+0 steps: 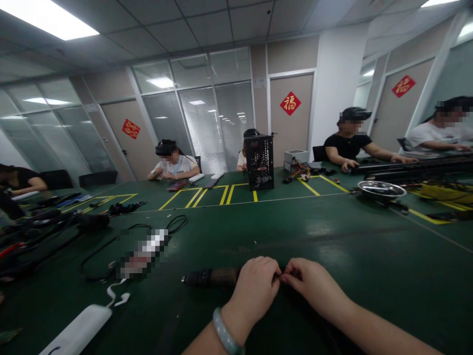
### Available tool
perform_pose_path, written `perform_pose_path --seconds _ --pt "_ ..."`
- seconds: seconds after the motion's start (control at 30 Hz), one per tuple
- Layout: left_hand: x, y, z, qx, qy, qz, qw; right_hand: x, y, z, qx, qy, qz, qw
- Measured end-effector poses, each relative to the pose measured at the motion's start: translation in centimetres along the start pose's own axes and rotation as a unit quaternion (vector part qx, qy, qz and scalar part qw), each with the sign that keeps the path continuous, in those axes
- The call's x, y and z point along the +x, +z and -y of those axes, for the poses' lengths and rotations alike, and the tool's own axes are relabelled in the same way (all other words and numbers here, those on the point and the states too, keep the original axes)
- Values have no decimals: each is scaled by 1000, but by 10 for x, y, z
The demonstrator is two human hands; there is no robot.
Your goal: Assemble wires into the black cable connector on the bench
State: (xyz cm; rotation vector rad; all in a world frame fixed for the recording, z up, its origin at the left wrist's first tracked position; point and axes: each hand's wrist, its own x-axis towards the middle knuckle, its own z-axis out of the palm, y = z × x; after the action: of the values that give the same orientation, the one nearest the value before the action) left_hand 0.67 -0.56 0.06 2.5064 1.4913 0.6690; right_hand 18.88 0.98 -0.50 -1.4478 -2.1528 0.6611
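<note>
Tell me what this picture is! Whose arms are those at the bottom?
This picture comes from a camera worn on a person's head. It looks forward and down, so those arms belong to the person wearing it. There is no robot here, just bare hands.

The left hand wears a pale bangle. The left hand and the right hand meet over something small and dark that is too hard to make out. Beside the left hand lies a dark cylinder, maybe part of a tool.

The green table holds black cables and a white bar. Farther off stand a black mesh box and a metal bowl. Other people sit working there too.
</note>
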Motion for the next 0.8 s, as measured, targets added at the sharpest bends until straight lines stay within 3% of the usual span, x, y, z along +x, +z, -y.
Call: perform_pose_path --seconds 0.2,0.33,0.57,0.67,0.8 --pt "-1 -2 0 10 3 13 1000 -2 -2 9 -89 -58 -47 993" --pt "-2 -2 -2 7 -3 14 1000 0 0 8 -96 -77 -12 992" --pt "-2 -8 -1 6 30 -52 998 4 2 11 -151 -54 6 987" --pt "-3 -13 -2 6 50 -54 997 2 -16 -5 -154 -19 -11 988" --pt "-5 -17 -7 -6 65 -28 997 -24 -71 -60 -164 63 -46 983"
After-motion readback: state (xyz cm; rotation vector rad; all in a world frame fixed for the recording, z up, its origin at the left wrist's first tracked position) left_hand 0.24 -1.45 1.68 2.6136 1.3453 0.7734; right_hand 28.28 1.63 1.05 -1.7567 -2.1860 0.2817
